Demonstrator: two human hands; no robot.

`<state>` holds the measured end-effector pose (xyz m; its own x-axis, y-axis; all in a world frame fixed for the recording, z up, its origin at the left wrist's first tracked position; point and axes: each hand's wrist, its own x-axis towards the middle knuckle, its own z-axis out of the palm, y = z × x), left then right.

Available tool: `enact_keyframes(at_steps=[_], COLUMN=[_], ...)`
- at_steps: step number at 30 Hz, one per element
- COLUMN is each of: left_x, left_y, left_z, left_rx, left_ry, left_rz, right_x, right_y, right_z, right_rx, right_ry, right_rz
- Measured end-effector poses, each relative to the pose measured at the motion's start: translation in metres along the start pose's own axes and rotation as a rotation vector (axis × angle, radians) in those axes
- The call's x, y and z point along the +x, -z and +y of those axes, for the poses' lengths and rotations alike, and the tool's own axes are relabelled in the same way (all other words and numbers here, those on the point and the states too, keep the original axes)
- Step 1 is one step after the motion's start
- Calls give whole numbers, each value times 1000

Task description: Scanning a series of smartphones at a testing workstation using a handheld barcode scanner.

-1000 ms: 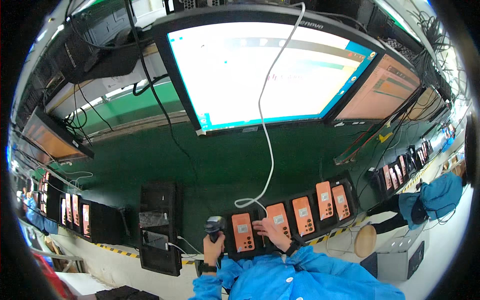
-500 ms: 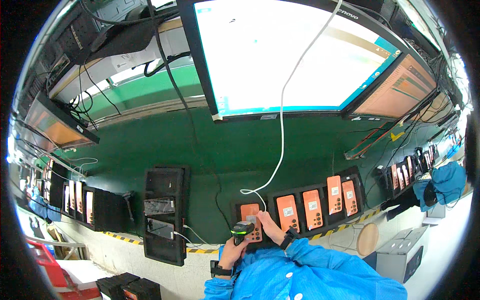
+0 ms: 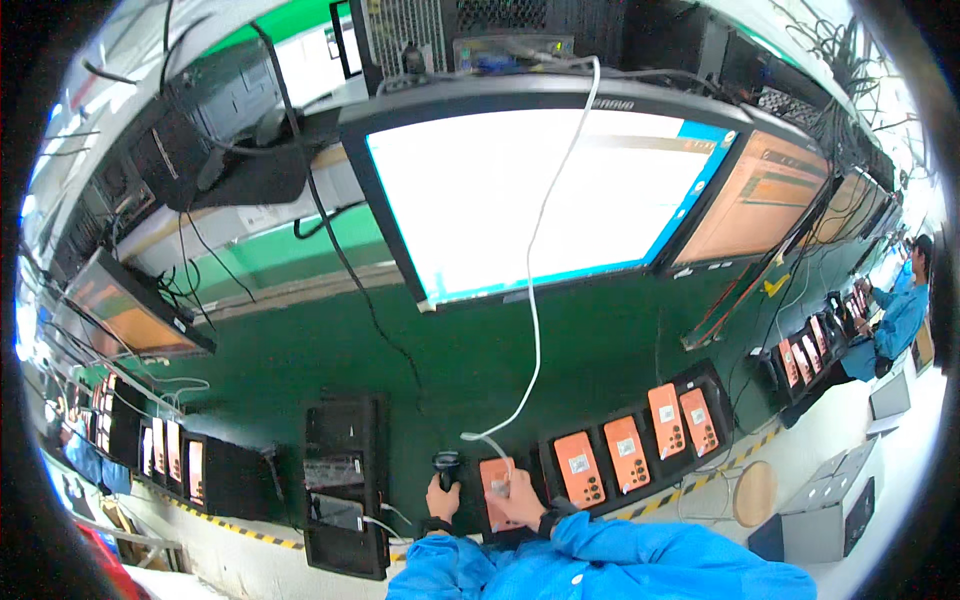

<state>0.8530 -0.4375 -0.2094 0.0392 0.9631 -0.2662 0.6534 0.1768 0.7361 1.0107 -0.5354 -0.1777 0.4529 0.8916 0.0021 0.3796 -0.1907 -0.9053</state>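
Observation:
My left hand (image 3: pixel 443 500) is wrapped round the handle of a black handheld barcode scanner (image 3: pixel 447 466), held just left of the nearest phone. That phone (image 3: pixel 492 476) is orange and lies back up at the left end of a black tray (image 3: pixel 545 462). Over its right part, my right hand (image 3: pixel 519 500) has its fingers closed on the end of a white cable (image 3: pixel 536 350); the plug itself is hidden. Further right in the tray rest several more orange phones (image 3: pixel 578 468) with white labels and dark camera lenses.
A large monitor (image 3: pixel 540 205) with a bright screen stands behind the green tabletop (image 3: pixel 460 350). To the left lies a black tray (image 3: pixel 345 545) with dark phones on white cables. Another person (image 3: pixel 903 315) in blue works at far right. A round stool (image 3: pixel 755 493) stands below.
The scanner in my left hand has moved left, away from over the orange phone. My right hand now lies further over that phone. My view has tilted up, showing more behind the monitor.

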Motion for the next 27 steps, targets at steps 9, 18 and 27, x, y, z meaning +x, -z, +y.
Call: enact_keyframes(at_steps=[9, 18, 27], left_x=[-19, -15, -61], left_y=[-12, 23, 31], left_z=[13, 61, 97], left_rx=[-105, -259, -356], left_ry=[-169, -323, -343], left_rz=[247, 89, -525], right_x=[-2, 8, 22], right_y=[1, 15, 71], right_z=[-24, -4, -50], right_rx=[-51, -4, 588], right_ry=[-200, -165, -98], right_rz=[-139, -81, -199])
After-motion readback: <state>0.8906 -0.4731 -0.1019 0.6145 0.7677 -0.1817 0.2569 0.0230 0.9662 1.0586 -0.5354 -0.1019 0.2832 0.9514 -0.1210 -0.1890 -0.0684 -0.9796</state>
